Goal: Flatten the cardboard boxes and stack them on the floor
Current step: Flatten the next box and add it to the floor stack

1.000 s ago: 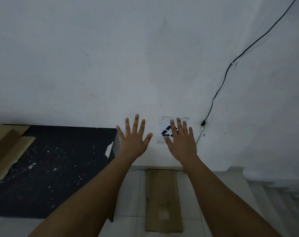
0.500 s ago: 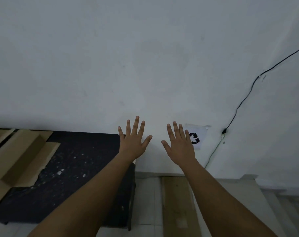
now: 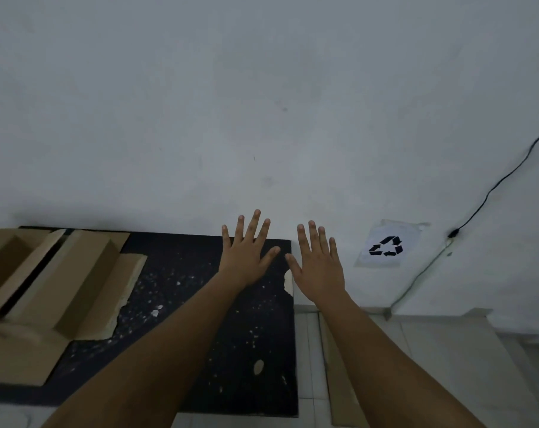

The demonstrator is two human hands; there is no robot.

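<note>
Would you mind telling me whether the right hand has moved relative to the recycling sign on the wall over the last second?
Yes. The right hand, which covered the recycling sign a second ago, now sits left of it, clear of the paper, near the black table corner.

Pretty dim overall, flat greyish-blue cast, no obvious light source. Soft, weak shadows only. No glare anywhere. Slightly mushy and noisy, especially on the wall [image 3: 262,103]. Wide-angle bend at the edges, curving the cable [image 3: 493,186] and the floor [image 3: 447,350] line.
</note>
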